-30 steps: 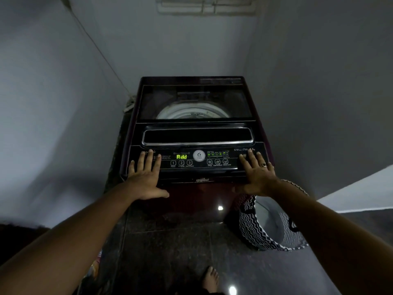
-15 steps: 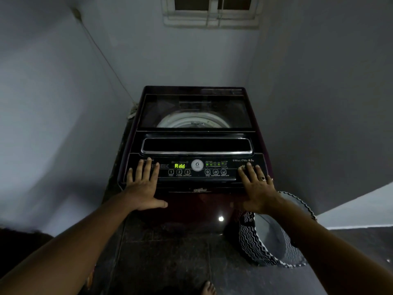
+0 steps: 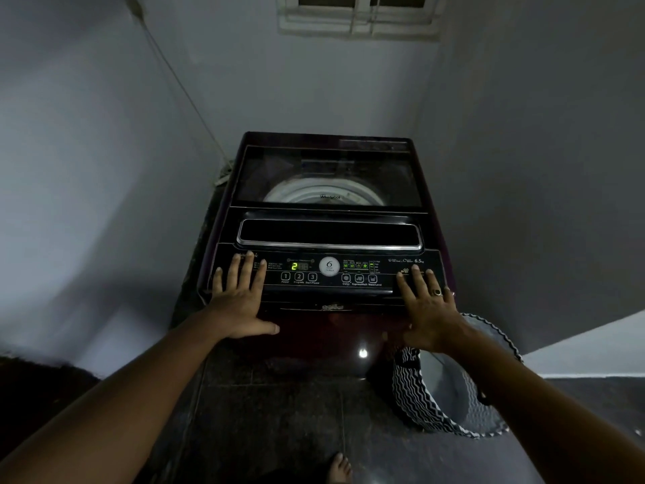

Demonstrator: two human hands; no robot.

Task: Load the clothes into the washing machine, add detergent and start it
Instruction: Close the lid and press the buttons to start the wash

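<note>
The dark maroon top-loading washing machine point(image 3: 335, 326) stands at 12 o'clock, pushed into a grey-walled corner, with its tinted glass lid point(image 3: 326, 176) down. It looks heavy and rigid, something to operate where it stands rather than shift. The lid is probably smooth and breakable, so it is best lifted by the chrome-edged handle recess point(image 3: 330, 235). The flat black control panel point(image 3: 328, 286) should need only a light fingertip press.

The left hand point(image 3: 241, 305) lies flat at the panel's 9 o'clock end, fingers straight and spread, gripping nothing. The right hand point(image 3: 427, 309), which wears a dark ring point(image 3: 437, 292), rests the same way at the 3 o'clock end.

The green display point(image 3: 299, 266) reads "2". The buttons below it are marked 1 Power, 2 Program and 3 Start/Pause point(image 3: 312, 277), and further right are Delay, ExpressWash and WaterLevel. "6.5 kg" is printed at 2 o'clock, and "Whirlpool" shows on the pale drum ring point(image 3: 324, 195).

A black-and-white zigzag fabric basket point(image 3: 412, 396) sits on the floor at 4 o'clock.
</note>
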